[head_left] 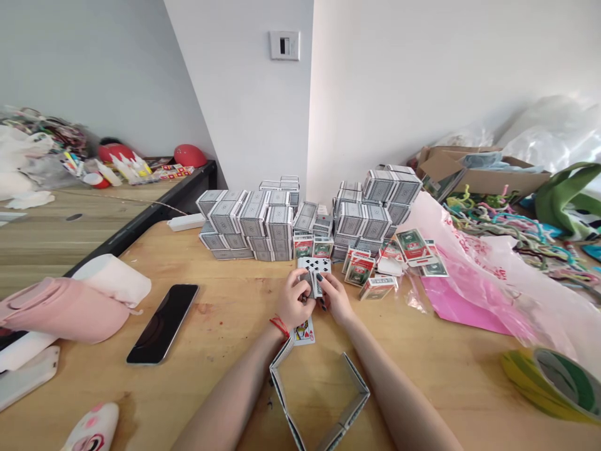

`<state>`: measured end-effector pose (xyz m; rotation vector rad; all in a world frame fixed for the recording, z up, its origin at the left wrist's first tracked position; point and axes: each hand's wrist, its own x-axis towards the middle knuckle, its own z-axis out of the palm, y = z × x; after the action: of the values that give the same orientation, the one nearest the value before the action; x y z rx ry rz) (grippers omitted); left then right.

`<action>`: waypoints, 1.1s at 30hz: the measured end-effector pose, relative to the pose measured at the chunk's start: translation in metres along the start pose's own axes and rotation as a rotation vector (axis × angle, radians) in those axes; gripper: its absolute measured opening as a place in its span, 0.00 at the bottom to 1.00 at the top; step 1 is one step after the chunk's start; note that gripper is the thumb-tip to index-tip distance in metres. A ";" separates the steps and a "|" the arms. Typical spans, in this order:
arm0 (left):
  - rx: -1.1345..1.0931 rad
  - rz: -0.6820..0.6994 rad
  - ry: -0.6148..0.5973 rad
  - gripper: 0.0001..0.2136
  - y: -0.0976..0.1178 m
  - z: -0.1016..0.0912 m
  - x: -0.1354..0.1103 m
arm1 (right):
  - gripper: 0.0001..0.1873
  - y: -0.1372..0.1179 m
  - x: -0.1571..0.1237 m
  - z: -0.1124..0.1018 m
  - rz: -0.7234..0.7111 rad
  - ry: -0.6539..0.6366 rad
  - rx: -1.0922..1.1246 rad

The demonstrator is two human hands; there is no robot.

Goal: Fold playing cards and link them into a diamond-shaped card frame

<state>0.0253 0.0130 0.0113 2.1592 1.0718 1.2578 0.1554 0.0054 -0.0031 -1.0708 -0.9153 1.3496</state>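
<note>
My left hand [292, 302] and my right hand [334, 295] meet over the middle of the wooden table [225, 351], both closed on a small stack of playing cards [313, 273]; a spade card faces up on top. A face card [303, 332] lies on the table under my left wrist. Close to me, cards stand on edge and form a chain of folded walls [323, 407] between my forearms. Behind my hands, stacks of grey card decks [256, 224] and loose red-green card boxes [370, 266] fill the back of the table.
A black phone [163, 322] lies to the left, beside a pink pouch [61, 307] and white rolls. A pink plastic bag [474, 275] spreads at right, with coloured cords [498, 219], a cardboard box [469, 169] and a tape roll [554, 382]. A second table with clutter stands far left.
</note>
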 end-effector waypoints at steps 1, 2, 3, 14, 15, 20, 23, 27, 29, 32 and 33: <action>0.001 -0.002 0.001 0.09 0.000 0.000 0.000 | 0.20 0.000 0.000 0.000 0.000 -0.003 0.000; 0.001 -0.004 0.002 0.09 0.000 0.000 0.000 | 0.19 0.001 0.001 -0.001 0.000 -0.006 0.001; 0.000 -0.006 0.002 0.09 0.000 0.000 0.000 | 0.19 0.001 0.001 -0.001 0.000 -0.006 0.004; 0.006 -0.010 0.000 0.09 -0.002 0.001 0.000 | 0.17 -0.006 -0.002 0.004 -0.019 -0.009 -0.022; 0.010 -0.008 0.001 0.09 -0.002 0.001 0.000 | 0.17 -0.007 -0.003 0.005 -0.018 -0.008 -0.031; 0.023 0.005 0.016 0.10 -0.003 0.001 0.000 | 0.18 -0.009 -0.003 0.006 -0.013 -0.006 -0.074; 0.023 0.015 0.014 0.10 -0.002 0.001 0.000 | 0.18 -0.010 -0.003 0.006 -0.011 -0.020 -0.093; 0.019 0.021 0.014 0.10 -0.001 0.001 0.000 | 0.19 -0.010 -0.003 0.005 0.005 -0.049 -0.096; 0.023 0.019 0.011 0.10 -0.001 0.001 0.000 | 0.19 -0.009 -0.003 0.004 0.022 -0.069 -0.084; 0.035 0.012 0.004 0.10 -0.001 0.001 -0.001 | 0.19 -0.007 -0.002 0.003 0.038 -0.091 -0.061; 0.038 0.011 0.003 0.10 -0.001 0.001 -0.001 | 0.18 -0.007 -0.002 0.003 0.035 -0.096 -0.051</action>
<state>0.0252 0.0124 0.0096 2.1949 1.0942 1.2560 0.1544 0.0042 0.0042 -1.0729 -1.0104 1.4227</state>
